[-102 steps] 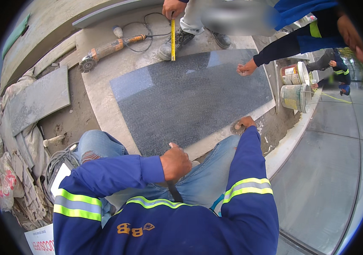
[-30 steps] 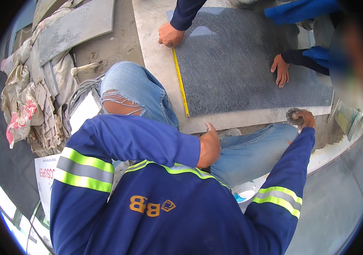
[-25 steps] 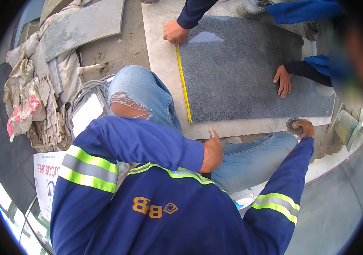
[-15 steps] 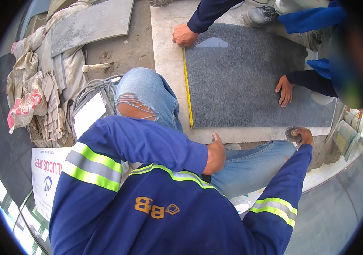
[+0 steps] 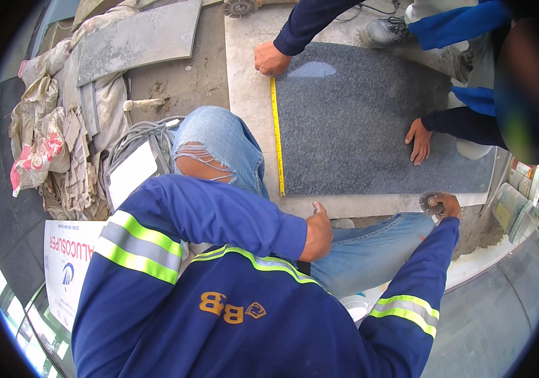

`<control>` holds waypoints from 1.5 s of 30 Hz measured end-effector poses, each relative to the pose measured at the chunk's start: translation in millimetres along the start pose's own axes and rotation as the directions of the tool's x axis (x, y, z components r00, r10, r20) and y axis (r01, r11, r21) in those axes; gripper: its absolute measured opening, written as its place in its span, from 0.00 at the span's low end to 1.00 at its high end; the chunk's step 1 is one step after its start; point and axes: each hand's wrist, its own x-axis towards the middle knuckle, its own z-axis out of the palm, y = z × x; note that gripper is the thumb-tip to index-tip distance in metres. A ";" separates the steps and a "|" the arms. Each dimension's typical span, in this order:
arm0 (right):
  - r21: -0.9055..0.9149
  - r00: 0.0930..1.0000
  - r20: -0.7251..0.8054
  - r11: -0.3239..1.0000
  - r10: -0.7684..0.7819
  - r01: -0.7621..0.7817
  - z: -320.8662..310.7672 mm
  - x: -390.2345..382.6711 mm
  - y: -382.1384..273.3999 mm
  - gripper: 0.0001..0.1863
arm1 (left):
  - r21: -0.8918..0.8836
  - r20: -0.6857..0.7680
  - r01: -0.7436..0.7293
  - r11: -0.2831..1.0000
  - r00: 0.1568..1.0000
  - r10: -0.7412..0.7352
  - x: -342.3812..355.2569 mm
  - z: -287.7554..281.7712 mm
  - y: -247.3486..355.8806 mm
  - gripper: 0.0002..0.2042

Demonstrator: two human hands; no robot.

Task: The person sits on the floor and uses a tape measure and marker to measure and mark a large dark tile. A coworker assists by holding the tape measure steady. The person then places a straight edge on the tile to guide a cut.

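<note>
My right hand (image 5: 450, 205) is closed at the edge of a small round cutting disc (image 5: 430, 203), by the slab's near right edge. Whether a tool body lies behind the disc is hidden. My left hand (image 5: 318, 234) rests over my thigh, short of the slab, with the thumb side raised. Most of its fingers are out of sight. The dark grey speckled stone slab (image 5: 358, 126) lies flat in front of me. Along its left edge runs a yellow measuring tape (image 5: 277, 138). A co-worker's hand (image 5: 272, 59) is at the tape's far end, and their other hand (image 5: 419, 142) lies on the slab.
A pale board (image 5: 247, 63) lies under the slab. Dusty stone sheets (image 5: 140, 44), crumpled sacks (image 5: 46, 145), a hammer (image 5: 144, 103) and coiled cable (image 5: 134, 135) are at the left. Another disc (image 5: 241, 7) sits at the far edge. Containers (image 5: 514, 205) stand at the right.
The view has tilted slightly, so the slab and the tape appear a little lower. Both my hands keep nearly the same pose, as do the co-worker's hands.
</note>
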 end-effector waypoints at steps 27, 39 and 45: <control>0.021 0.996 -0.011 0.996 -0.088 0.089 -1.0 -7.3 1.3 0.20 | 0.031 -0.063 -0.002 1.000 0.998 0.004 -7.9 2.4 5.6 0.18; -0.253 0.815 0.286 0.780 -0.505 0.572 9.3 -59.8 -17.1 0.13 | -0.230 -0.908 -0.262 0.937 0.403 -0.110 -243.6 -14.8 -71.3 0.08; -0.382 0.604 0.667 0.496 -0.437 0.780 100.2 -165.0 -73.3 0.20 | -0.894 -0.445 -0.198 0.402 0.286 -0.849 -254.0 131.8 -149.5 0.15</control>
